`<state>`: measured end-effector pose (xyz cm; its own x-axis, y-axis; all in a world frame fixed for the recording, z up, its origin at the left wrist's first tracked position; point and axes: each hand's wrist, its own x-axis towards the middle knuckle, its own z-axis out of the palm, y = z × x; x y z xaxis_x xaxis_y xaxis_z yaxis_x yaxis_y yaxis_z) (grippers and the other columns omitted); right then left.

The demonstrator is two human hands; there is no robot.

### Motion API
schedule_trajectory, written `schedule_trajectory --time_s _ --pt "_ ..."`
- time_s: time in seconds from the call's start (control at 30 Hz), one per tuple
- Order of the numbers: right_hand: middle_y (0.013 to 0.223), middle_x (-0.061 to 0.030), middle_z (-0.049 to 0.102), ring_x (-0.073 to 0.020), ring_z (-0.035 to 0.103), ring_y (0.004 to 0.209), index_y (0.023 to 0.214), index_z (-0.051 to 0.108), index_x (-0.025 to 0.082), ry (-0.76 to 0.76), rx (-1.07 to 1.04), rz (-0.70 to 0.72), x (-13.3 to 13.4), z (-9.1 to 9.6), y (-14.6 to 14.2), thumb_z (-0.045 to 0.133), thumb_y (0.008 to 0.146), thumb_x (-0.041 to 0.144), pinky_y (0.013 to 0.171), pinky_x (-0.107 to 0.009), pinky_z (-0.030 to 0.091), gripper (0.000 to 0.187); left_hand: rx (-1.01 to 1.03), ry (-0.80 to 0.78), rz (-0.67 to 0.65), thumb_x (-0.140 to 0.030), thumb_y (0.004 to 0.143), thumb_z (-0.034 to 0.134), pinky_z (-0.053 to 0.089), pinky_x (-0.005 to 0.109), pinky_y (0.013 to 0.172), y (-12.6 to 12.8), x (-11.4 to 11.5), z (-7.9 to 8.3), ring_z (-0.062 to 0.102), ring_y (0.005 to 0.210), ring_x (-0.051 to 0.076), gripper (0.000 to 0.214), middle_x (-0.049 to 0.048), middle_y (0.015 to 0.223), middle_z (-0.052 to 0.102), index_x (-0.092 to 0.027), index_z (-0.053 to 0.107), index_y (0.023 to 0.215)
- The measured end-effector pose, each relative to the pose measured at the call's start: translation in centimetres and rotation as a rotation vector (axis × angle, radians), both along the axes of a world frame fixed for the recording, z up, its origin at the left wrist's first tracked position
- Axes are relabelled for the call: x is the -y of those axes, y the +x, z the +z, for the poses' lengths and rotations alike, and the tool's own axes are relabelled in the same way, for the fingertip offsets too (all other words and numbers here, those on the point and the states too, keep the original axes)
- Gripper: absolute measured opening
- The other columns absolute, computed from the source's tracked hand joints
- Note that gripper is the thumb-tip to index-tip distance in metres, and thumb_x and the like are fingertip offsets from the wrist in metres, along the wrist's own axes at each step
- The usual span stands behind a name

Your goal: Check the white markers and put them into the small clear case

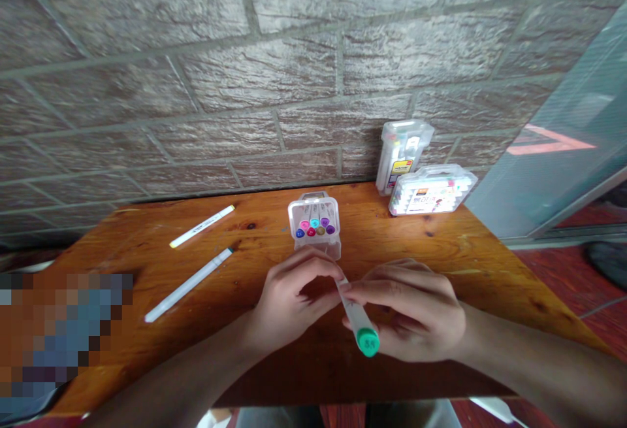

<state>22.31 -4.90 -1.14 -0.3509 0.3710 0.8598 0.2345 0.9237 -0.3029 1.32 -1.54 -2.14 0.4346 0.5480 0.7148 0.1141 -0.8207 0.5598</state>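
Observation:
A white marker [356, 313] with a green end cap faces me, held between both hands above the table's near part. My left hand [294, 291] pinches its far end with thumb and fingertips. My right hand [411, 310] grips the barrel from the right, closer to the green end. Just beyond the hands, an open clear plastic case [314, 219] lies on the table, with several markers inside, their blue, pink, red, teal, tan and purple ends toward me. Its lid flap rests on the wood in front, partly behind my left hand.
Two loose markers lie at left: a yellow-ended one [202, 227] and a white one with a dark tip [189, 285]. Two clear cases, one upright [402, 157] and one wide [432, 191], stand back right by the brick wall [294, 55]. The wooden table's [122, 251] left corner is pixelated.

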Motion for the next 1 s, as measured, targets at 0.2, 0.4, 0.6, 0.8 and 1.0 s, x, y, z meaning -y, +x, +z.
schedule_trajectory --time_s 0.2,0.4,0.6,0.8,1.0 --pt "0.081 -0.0077 0.081 -0.0164 0.076 0.062 0.116 0.074 0.013 -0.007 0.008 -0.013 0.04 0.05 0.05 0.081 0.087 0.012 0.060 -0.027 0.061 0.030 0.001 -0.001 0.011 -0.014 0.087 0.083 0.061 0.025 0.072 0.08 0.04 0.11 0.074 0.078 0.017 0.012 0.0055 0.086 0.076 -0.018 0.073 0.092" --pt "0.084 -0.0070 0.081 -0.0160 0.076 0.065 0.118 0.074 0.016 -0.014 0.007 -0.014 0.05 0.27 0.08 0.080 0.088 0.012 0.062 -0.025 0.062 0.031 0.000 0.006 0.016 -0.016 0.088 0.083 0.061 0.025 0.072 0.00 -0.08 0.04 0.075 0.079 0.017 0.011 0.0057 0.086 0.076 -0.019 0.073 0.092" --pt "0.084 -0.0072 0.082 -0.0156 0.078 0.067 0.113 0.075 0.014 -0.015 0.017 -0.045 0.27 0.71 0.25 0.078 0.087 0.010 0.062 -0.024 0.061 0.026 0.005 0.001 0.004 -0.015 0.085 0.086 0.060 0.024 0.073 -0.05 0.03 0.10 0.075 0.078 0.017 0.014 0.0060 0.085 0.076 -0.017 0.073 0.092" --pt "0.086 -0.0062 0.083 -0.0158 0.078 0.069 0.114 0.074 0.016 -0.013 0.027 -0.075 0.26 0.61 0.26 0.076 0.089 0.012 0.063 -0.025 0.061 0.025 -0.001 0.014 0.001 -0.014 0.086 0.085 0.060 0.024 0.073 0.04 -0.01 0.28 0.074 0.078 0.016 0.013 0.0061 0.085 0.076 -0.016 0.073 0.092" --pt "0.081 -0.0042 0.080 -0.0156 0.076 0.064 0.116 0.074 0.019 -0.028 0.035 -0.091 0.38 0.72 0.35 0.076 0.090 0.014 0.061 -0.025 0.060 0.026 -0.010 0.015 0.004 -0.015 0.087 0.084 0.060 0.025 0.071 0.00 0.01 0.36 0.074 0.077 0.017 0.012 0.0057 0.085 0.076 -0.018 0.073 0.093"
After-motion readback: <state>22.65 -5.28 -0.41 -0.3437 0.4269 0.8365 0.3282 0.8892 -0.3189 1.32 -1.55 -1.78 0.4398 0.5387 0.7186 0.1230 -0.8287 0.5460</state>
